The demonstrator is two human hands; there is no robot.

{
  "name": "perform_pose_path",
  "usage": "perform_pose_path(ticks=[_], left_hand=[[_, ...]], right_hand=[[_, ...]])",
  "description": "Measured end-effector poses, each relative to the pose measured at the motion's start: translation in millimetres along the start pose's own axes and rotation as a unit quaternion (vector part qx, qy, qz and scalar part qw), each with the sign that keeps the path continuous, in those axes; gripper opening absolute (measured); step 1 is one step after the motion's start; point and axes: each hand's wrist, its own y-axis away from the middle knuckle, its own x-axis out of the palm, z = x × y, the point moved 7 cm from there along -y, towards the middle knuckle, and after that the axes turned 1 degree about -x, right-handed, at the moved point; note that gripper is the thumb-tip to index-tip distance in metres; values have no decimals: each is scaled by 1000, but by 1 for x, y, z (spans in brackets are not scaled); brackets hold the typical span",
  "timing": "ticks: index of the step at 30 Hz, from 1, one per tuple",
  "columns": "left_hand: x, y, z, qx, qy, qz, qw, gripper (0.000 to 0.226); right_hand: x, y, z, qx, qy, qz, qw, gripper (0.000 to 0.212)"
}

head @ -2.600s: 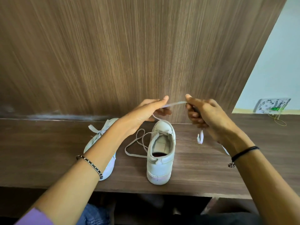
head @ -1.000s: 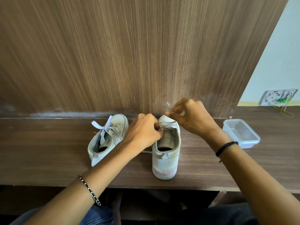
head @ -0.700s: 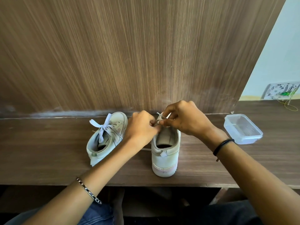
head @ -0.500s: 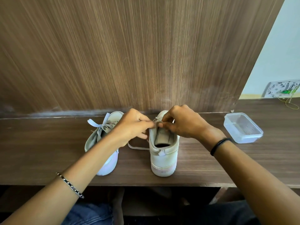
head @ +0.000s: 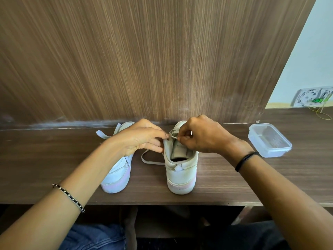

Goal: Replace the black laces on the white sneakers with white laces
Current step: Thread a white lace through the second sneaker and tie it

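Observation:
Two white sneakers stand heel-toward-me on the wooden shelf [head: 234,181]. The right sneaker [head: 181,173] carries a white lace [head: 151,162] whose loose loop lies on the wood to its left. My left hand [head: 138,139] and my right hand [head: 203,136] meet over this shoe's upper eyelets, and each pinches the white lace there. The left sneaker [head: 118,175] leans left, partly hidden under my left forearm, with a tied white bow [head: 103,134] showing at its top. No black lace is in view.
A clear plastic container [head: 269,139] sits on the shelf to the right of the shoes. A wood panel wall [head: 144,60] rises right behind the shoes. A white wall socket plate [head: 312,97] with thin yellow wire is at the far right. My knees are below the shelf edge.
Both hands came down from holding the lace stretched in the air to the right sneaker's top eyelets. The left sneaker has tipped to the left.

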Motion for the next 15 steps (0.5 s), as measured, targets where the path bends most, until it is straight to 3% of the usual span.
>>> perform_pose_path(ticks=[9,15], left_hand=[[-4,-4,3,4,-3,11,1000,30],[0,0,0,3,-5,6,1000,30]], right_hand=[[2,-1,8,-6,83,-20,996,20],[5,-2,10,-39,82,-7,996,20]])
